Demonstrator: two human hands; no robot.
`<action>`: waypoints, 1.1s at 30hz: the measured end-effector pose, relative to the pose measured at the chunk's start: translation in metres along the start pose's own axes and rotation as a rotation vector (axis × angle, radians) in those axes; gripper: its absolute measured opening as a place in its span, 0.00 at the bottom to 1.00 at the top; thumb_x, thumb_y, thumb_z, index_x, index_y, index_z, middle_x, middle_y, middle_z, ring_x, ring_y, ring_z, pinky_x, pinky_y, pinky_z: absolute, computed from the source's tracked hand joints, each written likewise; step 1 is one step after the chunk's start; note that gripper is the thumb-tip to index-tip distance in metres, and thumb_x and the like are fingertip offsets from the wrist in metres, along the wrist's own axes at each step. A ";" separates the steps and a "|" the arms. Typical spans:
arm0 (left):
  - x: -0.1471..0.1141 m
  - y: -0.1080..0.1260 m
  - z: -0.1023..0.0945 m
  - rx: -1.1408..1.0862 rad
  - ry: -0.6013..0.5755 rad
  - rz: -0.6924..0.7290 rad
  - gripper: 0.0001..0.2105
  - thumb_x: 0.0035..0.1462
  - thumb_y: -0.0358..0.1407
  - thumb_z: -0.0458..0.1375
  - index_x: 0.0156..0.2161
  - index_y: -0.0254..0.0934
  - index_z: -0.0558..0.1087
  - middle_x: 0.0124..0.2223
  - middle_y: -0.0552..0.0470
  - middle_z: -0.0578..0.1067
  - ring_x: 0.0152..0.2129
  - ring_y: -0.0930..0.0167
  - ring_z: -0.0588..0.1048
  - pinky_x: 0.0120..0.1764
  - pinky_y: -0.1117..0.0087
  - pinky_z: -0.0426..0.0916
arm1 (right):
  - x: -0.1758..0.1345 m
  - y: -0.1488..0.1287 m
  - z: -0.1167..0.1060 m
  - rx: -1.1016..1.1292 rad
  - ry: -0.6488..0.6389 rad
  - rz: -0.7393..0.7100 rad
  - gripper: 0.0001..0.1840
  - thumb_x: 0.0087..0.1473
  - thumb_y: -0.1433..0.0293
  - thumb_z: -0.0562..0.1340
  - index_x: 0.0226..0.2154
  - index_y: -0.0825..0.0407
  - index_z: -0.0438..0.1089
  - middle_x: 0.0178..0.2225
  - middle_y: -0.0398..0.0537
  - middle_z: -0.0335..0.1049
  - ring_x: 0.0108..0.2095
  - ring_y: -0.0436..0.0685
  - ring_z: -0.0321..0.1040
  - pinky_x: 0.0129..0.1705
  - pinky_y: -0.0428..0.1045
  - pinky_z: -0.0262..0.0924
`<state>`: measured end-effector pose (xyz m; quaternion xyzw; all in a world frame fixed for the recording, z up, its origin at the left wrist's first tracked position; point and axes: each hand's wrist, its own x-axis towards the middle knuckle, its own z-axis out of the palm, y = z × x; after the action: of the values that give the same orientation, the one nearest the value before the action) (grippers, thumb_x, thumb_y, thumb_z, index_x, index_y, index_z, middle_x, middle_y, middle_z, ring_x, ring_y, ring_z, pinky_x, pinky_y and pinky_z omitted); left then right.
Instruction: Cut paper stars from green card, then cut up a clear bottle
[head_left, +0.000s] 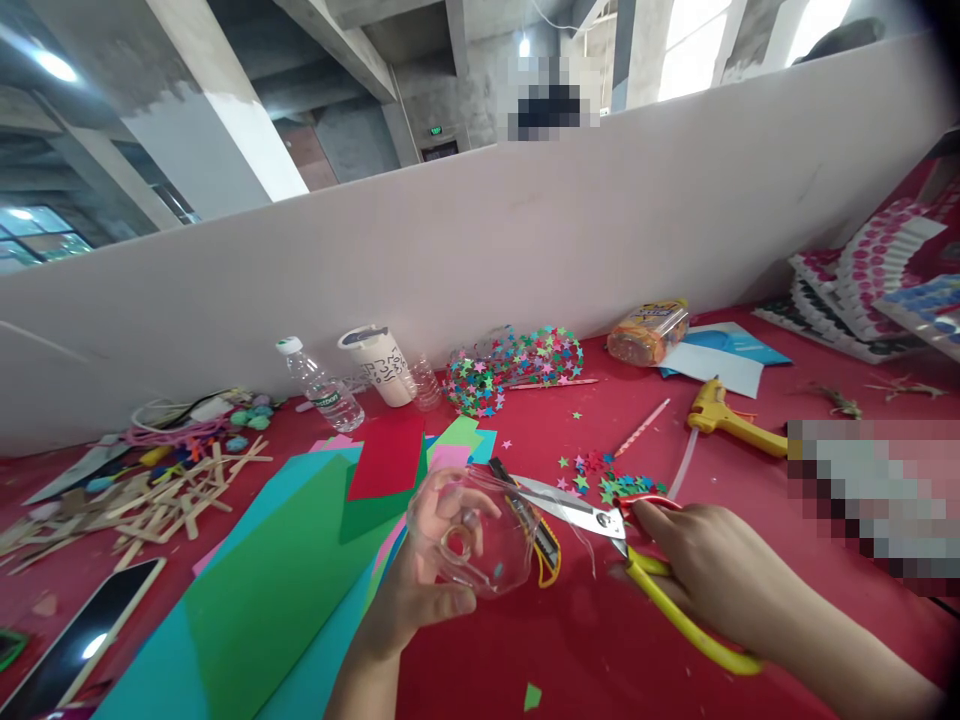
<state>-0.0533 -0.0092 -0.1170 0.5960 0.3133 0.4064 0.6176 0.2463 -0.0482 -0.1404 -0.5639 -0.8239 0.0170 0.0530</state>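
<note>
My left hand (420, 580) is wrapped round a clear plastic bottle top (495, 545), its round neck facing me. In my right hand (697, 560) are scissors (697, 625) with yellow and red handles, their blades pointing left toward the cut plastic. Whether the blades touch its rim I cannot tell. A yellow and black utility knife (547, 550) lies on the table just behind the plastic piece, partly seen through it. Under and beside my left wrist are sheets of coloured paper (277, 560), green and blue among them.
Craft sticks (172, 500) and a phone (90, 630) lie at the left. Along the white partition (480, 240) stand a water bottle (326, 390), a decorated white cup (382, 370) and a star-covered plastic piece (517, 365). A yellow glue gun (731, 420) and loose stars (622, 485) are at the right.
</note>
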 end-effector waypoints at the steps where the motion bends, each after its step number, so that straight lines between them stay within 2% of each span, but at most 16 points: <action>1: 0.000 0.000 0.000 -0.008 -0.005 0.001 0.42 0.39 0.50 0.68 0.58 0.48 0.54 0.49 0.46 0.67 0.33 0.70 0.65 0.36 0.68 0.61 | 0.000 0.001 0.000 -0.012 -0.005 0.004 0.16 0.60 0.55 0.53 0.30 0.49 0.60 0.21 0.47 0.71 0.20 0.64 0.70 0.21 0.49 0.33; 9: 0.002 -0.002 0.001 -0.109 0.004 -0.001 0.42 0.38 0.47 0.70 0.57 0.47 0.55 0.46 0.47 0.69 0.31 0.72 0.65 0.34 0.70 0.61 | -0.001 0.002 0.004 -0.045 0.038 -0.012 0.10 0.57 0.61 0.57 0.29 0.49 0.62 0.19 0.47 0.70 0.18 0.63 0.70 0.20 0.48 0.32; 16: 0.001 -0.007 -0.002 -0.127 -0.037 -0.001 0.40 0.38 0.48 0.69 0.56 0.46 0.57 0.47 0.47 0.68 0.32 0.71 0.66 0.36 0.68 0.62 | -0.002 -0.001 0.008 -0.034 0.061 -0.020 0.15 0.57 0.56 0.57 0.27 0.49 0.60 0.18 0.45 0.69 0.18 0.64 0.70 0.20 0.49 0.32; 19: 0.001 -0.008 0.000 -0.148 -0.058 -0.003 0.41 0.39 0.47 0.69 0.57 0.47 0.56 0.48 0.47 0.68 0.32 0.71 0.67 0.35 0.69 0.62 | -0.001 -0.003 0.007 -0.036 0.060 0.000 0.16 0.59 0.55 0.55 0.27 0.48 0.60 0.17 0.46 0.69 0.17 0.64 0.70 0.20 0.49 0.32; 22: 0.002 -0.008 0.003 -0.186 -0.041 -0.003 0.42 0.40 0.45 0.69 0.58 0.50 0.53 0.49 0.48 0.67 0.31 0.72 0.67 0.33 0.70 0.62 | -0.001 -0.007 0.002 0.047 0.033 0.063 0.15 0.61 0.56 0.51 0.28 0.47 0.58 0.18 0.45 0.69 0.19 0.65 0.71 0.20 0.49 0.35; 25: 0.003 -0.008 0.007 -0.199 -0.008 -0.017 0.40 0.42 0.44 0.68 0.59 0.49 0.53 0.50 0.47 0.67 0.31 0.73 0.67 0.34 0.70 0.63 | -0.001 -0.012 -0.002 0.124 0.031 0.077 0.13 0.60 0.57 0.52 0.29 0.47 0.56 0.19 0.45 0.70 0.22 0.65 0.72 0.21 0.49 0.39; 28: 0.003 -0.010 0.007 -0.186 -0.012 -0.021 0.36 0.44 0.48 0.66 0.57 0.46 0.56 0.49 0.46 0.68 0.30 0.72 0.67 0.33 0.70 0.63 | -0.001 -0.014 -0.004 0.105 0.063 0.049 0.11 0.59 0.58 0.53 0.31 0.47 0.57 0.21 0.46 0.70 0.22 0.65 0.71 0.22 0.49 0.40; 31: 0.003 -0.014 0.007 -0.185 -0.021 -0.042 0.35 0.47 0.56 0.60 0.56 0.43 0.58 0.46 0.45 0.70 0.26 0.73 0.67 0.29 0.70 0.62 | -0.002 -0.014 -0.002 0.081 0.081 0.042 0.10 0.59 0.59 0.53 0.31 0.47 0.57 0.21 0.46 0.70 0.21 0.65 0.71 0.22 0.49 0.39; 33: 0.004 -0.016 0.010 -0.189 0.007 -0.059 0.33 0.49 0.58 0.56 0.55 0.41 0.60 0.43 0.45 0.72 0.24 0.73 0.66 0.29 0.69 0.62 | -0.002 -0.014 0.000 0.073 0.075 0.043 0.11 0.59 0.60 0.54 0.29 0.47 0.56 0.21 0.46 0.70 0.21 0.64 0.71 0.22 0.49 0.38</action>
<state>-0.0412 -0.0100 -0.1314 0.5241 0.2930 0.4182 0.6816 0.2340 -0.0548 -0.1389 -0.5794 -0.8080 0.0269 0.1040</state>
